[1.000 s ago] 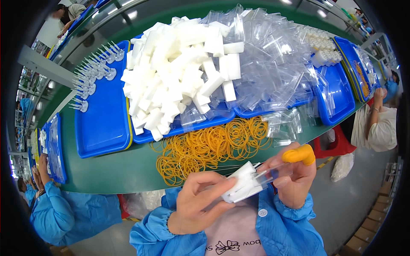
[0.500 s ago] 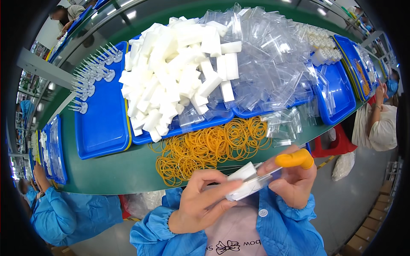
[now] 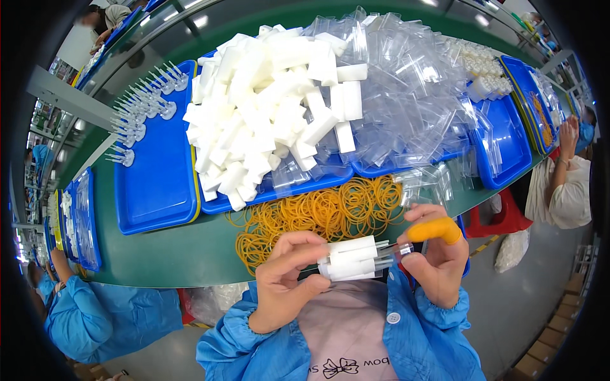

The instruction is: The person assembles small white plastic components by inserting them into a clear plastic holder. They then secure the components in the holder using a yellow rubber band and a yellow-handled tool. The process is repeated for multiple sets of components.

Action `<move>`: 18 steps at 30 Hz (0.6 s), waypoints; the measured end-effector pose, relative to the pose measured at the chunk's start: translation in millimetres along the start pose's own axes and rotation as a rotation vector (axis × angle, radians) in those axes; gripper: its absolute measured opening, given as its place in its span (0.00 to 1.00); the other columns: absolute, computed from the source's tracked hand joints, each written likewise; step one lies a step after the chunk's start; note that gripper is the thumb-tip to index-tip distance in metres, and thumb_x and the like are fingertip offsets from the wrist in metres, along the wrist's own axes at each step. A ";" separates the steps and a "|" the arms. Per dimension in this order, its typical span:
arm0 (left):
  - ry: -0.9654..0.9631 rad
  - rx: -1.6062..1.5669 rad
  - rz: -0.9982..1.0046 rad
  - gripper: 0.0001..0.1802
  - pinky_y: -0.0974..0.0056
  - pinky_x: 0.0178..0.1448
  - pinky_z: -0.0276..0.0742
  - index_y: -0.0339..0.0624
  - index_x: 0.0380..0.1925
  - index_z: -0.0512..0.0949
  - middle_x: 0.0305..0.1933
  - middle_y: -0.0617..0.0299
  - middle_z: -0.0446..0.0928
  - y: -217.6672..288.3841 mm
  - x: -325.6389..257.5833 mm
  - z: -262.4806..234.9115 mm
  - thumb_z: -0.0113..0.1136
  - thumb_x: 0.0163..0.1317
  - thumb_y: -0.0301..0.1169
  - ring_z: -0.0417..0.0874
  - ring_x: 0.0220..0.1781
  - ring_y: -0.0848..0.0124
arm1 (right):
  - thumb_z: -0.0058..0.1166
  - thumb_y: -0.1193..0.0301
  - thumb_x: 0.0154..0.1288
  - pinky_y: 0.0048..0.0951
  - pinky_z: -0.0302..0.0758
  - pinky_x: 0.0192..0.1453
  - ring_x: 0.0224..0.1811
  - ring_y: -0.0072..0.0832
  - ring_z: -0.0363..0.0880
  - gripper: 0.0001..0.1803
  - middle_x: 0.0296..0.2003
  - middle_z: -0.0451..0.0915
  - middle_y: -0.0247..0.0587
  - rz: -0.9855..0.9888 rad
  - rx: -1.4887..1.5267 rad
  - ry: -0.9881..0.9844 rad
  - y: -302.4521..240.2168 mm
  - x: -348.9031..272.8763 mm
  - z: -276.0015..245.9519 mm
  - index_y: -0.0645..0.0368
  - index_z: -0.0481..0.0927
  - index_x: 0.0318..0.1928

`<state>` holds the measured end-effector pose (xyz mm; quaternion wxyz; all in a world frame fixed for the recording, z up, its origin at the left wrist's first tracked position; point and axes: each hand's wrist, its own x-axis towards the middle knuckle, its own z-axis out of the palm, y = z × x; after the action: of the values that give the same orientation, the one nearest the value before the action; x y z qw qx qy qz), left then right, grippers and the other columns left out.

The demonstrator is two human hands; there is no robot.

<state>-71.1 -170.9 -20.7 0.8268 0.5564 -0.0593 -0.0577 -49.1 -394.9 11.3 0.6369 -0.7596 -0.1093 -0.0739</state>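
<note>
In front of my chest, my left hand (image 3: 289,279) is closed on a bundle of white foam blocks (image 3: 351,259). Thin clear rods (image 3: 383,254) stick out of the bundle's right end. A yellow finger cot covers one finger of my right hand (image 3: 438,257), whose thumb and fingers pinch a small clear plastic piece (image 3: 404,249) by the rod tips. Whether that piece touches the rods I cannot tell. Orange rubber bands (image 3: 318,216) lie in a heap on the green table (image 3: 152,254) just beyond my hands.
White foam blocks (image 3: 254,108) are piled high in a blue tray, beside a heap of clear plastic sleeves (image 3: 406,95). On the left blue tray (image 3: 155,197) stand several white pieces with upright rods (image 3: 143,111). Co-workers sit at both sides; a blue sleeve (image 3: 82,311) shows at left.
The foam bundle has turned to lie nearly level, its rods now showing toward the right. My left hand has shifted slightly left; my right hand's fingers have moved to the rod ends.
</note>
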 end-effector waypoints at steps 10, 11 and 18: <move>-0.090 -0.134 -0.073 0.25 0.60 0.63 0.68 0.36 0.44 0.72 0.53 0.52 0.66 7.3 -3.6 -3.8 0.72 0.44 0.19 0.73 0.55 0.67 | 0.68 0.73 0.39 0.49 0.58 0.62 0.48 0.34 0.72 0.12 0.31 0.80 0.33 -0.073 -0.042 -0.045 -8.2 -9.7 11.5 0.57 0.81 0.28; -0.102 -0.094 -0.047 0.25 0.61 0.62 0.68 0.36 0.44 0.72 0.53 0.52 0.66 8.6 -3.1 -3.6 0.72 0.44 0.19 0.73 0.54 0.67 | 0.68 0.73 0.39 0.49 0.58 0.62 0.48 0.34 0.72 0.12 0.31 0.80 0.33 -0.074 -0.032 -0.056 -8.7 -9.8 12.5 0.57 0.81 0.28; -0.126 0.001 -0.029 0.25 0.64 0.56 0.70 0.37 0.42 0.74 0.50 0.53 0.68 6.7 -4.6 -1.5 0.74 0.41 0.19 0.73 0.51 0.68 | 0.70 0.72 0.38 0.48 0.59 0.62 0.46 0.33 0.73 0.12 0.32 0.80 0.33 -0.067 -0.018 -0.059 -4.6 -16.9 17.0 0.57 0.82 0.28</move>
<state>-75.2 -166.2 -15.3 0.8201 0.5530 -0.1032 -0.1042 -67.1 -378.6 8.4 0.6236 -0.7631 -0.1528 -0.0737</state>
